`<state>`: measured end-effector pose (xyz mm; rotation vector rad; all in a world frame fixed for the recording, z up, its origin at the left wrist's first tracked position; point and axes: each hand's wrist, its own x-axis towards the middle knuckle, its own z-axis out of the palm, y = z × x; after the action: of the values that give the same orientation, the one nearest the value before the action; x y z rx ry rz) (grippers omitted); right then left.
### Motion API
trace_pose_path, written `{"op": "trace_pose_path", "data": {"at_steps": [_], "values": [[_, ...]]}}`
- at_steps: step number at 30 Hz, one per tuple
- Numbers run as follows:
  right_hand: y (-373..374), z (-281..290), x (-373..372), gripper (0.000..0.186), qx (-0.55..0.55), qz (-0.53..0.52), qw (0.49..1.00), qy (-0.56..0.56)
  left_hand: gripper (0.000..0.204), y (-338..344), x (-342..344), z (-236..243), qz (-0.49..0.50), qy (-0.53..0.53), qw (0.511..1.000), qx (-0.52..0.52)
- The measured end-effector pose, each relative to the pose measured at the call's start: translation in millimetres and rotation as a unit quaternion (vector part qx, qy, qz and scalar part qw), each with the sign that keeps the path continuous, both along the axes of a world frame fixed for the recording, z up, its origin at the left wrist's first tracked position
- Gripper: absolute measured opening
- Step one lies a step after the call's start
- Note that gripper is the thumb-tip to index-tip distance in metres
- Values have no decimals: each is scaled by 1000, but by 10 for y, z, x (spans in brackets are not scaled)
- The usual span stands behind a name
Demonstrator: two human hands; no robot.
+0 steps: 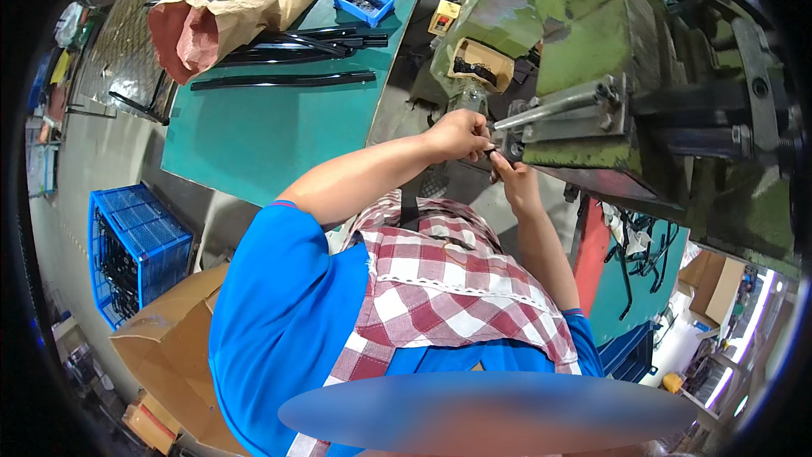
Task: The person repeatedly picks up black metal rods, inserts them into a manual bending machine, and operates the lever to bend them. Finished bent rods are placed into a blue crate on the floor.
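Observation:
In front of the green machine (584, 59), my left hand (459, 135) and my right hand (514, 179) meet fingertip to fingertip. Both are closed in a pinch on a small dark part (491, 152), mostly hidden by the fingers; its kind cannot be made out. Just right of the left hand, a metal rod (554, 107) slants up to a bracket on the machine. Beyond my hands, a small cardboard tray (506, 76) on the machine holds several small black pieces (474, 70).
Left of me, a green table (254, 135) bears glossy black tubes (283, 80), a brown paper sack (254, 2) and a blue bin (387, 13) of small parts. A blue crate (156, 233) and a cardboard box (182, 338) stand at lower left. Black bent rods (626, 279) lie at right.

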<state>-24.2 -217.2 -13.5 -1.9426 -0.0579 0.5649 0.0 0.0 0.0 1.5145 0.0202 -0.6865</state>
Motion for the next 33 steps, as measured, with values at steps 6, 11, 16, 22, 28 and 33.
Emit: {"op": "trace_pose_path", "data": {"at_steps": [6, 11, 16, 22, 28, 33], "values": [[-177, -449, 59, 16, 13, 17, 998, -54, 26, 603, -21, -186, 33, -242, 917, 316], [-299, -717, 45, 15, -16, 49, 992, -118, 16, 2105, -102, -1039, 43, -259, 634, 727], [-390, -311, -50, 15, -54, -2, 983, -175, 20, 2200, -272, -1142, 6, -282, 626, 727], [-210, 226, -173, 12, -68, -68, 957, -274, 26, 1765, -672, -660, -20, -404, 725, 558], [170, 787, -368, 37, -192, 169, 867, -428, 33, 886, -961, -375, -146, -444, 756, 458], [4, 827, -368, 34, -209, 258, 890, -314, 30, 492, -765, 70, -175, -345, 887, 251]]}}
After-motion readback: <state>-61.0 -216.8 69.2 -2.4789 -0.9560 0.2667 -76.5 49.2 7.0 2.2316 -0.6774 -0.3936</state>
